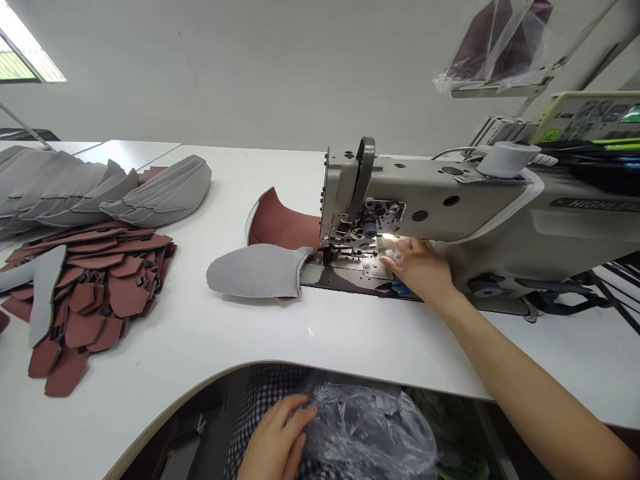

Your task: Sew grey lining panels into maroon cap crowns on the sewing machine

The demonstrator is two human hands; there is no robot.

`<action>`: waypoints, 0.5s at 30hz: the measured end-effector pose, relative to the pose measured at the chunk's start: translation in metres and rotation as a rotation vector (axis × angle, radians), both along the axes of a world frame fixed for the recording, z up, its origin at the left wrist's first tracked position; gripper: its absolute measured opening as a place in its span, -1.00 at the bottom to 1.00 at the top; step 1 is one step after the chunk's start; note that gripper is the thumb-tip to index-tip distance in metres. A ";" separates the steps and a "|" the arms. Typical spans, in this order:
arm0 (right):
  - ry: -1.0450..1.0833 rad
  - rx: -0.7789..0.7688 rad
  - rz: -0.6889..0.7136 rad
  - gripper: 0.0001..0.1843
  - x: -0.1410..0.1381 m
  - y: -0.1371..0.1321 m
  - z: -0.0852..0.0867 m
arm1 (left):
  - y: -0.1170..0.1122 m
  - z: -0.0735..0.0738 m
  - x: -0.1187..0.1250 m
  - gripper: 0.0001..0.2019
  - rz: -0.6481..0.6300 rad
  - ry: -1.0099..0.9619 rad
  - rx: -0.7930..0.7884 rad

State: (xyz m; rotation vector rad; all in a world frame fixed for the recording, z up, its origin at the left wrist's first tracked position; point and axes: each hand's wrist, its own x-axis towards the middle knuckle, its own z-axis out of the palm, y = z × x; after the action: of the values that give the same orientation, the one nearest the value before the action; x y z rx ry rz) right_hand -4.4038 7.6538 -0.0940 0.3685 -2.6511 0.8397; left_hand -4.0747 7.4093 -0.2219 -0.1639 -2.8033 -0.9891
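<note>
My right hand (420,267) reaches under the arm of a grey sewing machine (410,193), with its fingers apart beside the lit needle area; nothing shows in them. Left of the needle, a fabric piece lies by the presser foot, with a grey mesh part (257,270) in front and a reddish-brown part (283,223) behind. My left hand (277,437) is low in front of the table, its fingers loosely stretched out at the edge of a clear plastic bag (370,427) on my lap. Whether the left fingertips touch the bag I cannot tell.
Stacked grey mesh pieces (170,193) and a pile of reddish-brown pieces (107,287) lie on the white table (200,360) at left. A thread cone (507,160) rests on the machine, near a control box (585,117). The table edge curves inward before me.
</note>
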 end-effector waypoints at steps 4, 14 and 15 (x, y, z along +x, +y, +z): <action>-0.107 0.233 0.059 -0.20 -0.017 0.015 0.007 | -0.004 0.005 -0.003 -0.58 -0.053 0.033 -0.040; 0.047 -0.059 0.526 -0.77 0.154 0.023 0.042 | -0.004 0.077 -0.022 -0.48 -0.124 -0.047 -0.163; -0.130 -0.043 0.724 -0.73 0.179 0.015 0.033 | -0.002 0.087 -0.026 -0.45 -0.132 -0.084 -0.155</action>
State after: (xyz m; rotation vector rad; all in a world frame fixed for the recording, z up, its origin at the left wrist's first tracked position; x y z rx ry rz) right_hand -4.2253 7.6688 -0.0612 1.3492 -2.6083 1.1417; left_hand -4.1002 7.4077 -0.1348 -0.3392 -2.9789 -0.8221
